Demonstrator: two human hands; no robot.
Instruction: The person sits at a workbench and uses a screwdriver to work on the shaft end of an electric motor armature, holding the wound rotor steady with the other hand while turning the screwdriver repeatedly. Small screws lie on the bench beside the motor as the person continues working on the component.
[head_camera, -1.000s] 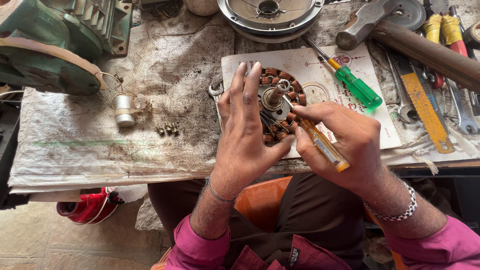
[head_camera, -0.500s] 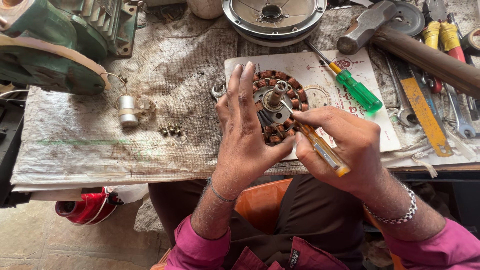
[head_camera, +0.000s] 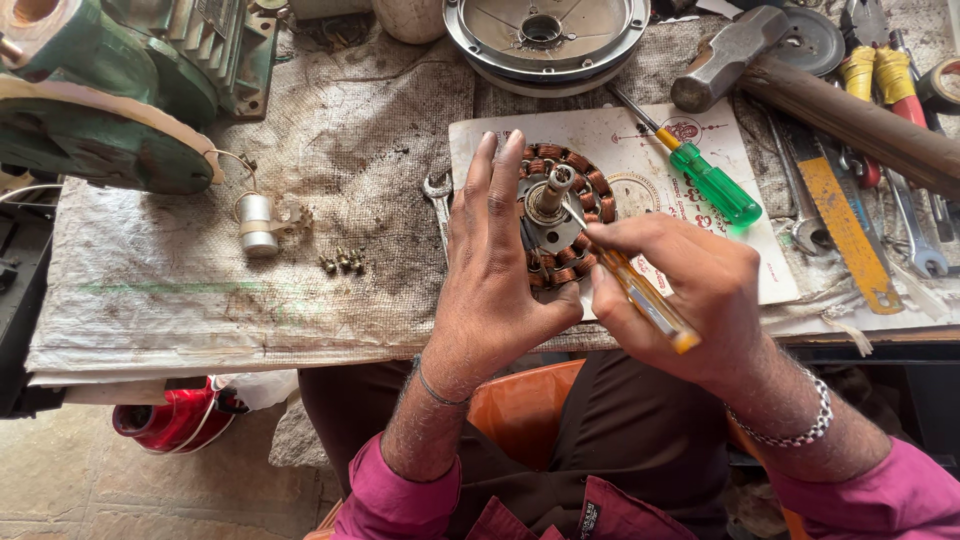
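My left hand (head_camera: 500, 270) holds a round motor stator (head_camera: 575, 215) with copper windings, tilted up off the bench so its face and centre shaft show. Its fingers stretch along the stator's left side and the thumb sits under the lower edge. My right hand (head_camera: 700, 290) grips a small yellow-handled screwdriver (head_camera: 640, 295). The screwdriver's tip rests on the metal hub next to the shaft. Under both lies a white printed card (head_camera: 640, 140) on the bench.
A green-handled screwdriver (head_camera: 705, 180), a hammer (head_camera: 800, 90), a yellow tool (head_camera: 845, 225) and spanners lie at the right. A round metal fan housing (head_camera: 545, 35) sits at the top, a green motor (head_camera: 110, 90) at the left, a capacitor (head_camera: 257, 222) and several small screws (head_camera: 343, 262) on the cloth.
The stator has been lifted and tilted more upright toward me, so its shaft now points up. The screwdriver tip has stayed at the hub.
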